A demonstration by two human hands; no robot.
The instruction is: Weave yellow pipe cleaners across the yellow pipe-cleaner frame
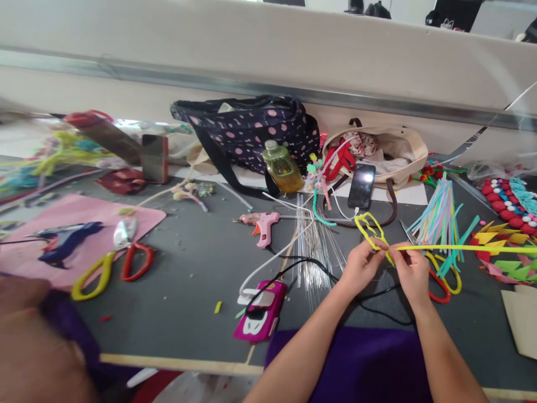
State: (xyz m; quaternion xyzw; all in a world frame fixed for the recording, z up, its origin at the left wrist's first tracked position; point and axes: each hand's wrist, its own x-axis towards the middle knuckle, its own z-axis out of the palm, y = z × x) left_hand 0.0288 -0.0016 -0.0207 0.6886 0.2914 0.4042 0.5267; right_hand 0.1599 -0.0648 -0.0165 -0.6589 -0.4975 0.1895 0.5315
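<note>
A yellow fuzzy strip [465, 248] is bent into narrow loops at its left end and runs out straight to the right. My left hand [366, 265] pinches it just below the loops. Close beside it, almost touching, my right hand [410, 270] pinches the same strip where the straight length begins. Both hands are above the dark grey table, below a black phone [361, 186] on a white cable. Scissors with red and yellow handles [455, 277] lie partly hidden behind my right hand. A bundle of pastel strips [438, 215] lies behind them.
A pink glue gun [265, 226], thin wires [314, 252] and a magenta case [264, 316] with a black cord lie left of my hands. Behind stand a bottle [282, 168] and bags. Farther left are scissors [104, 274], a blue glue gun [69, 240] and another person's arm [33, 341].
</note>
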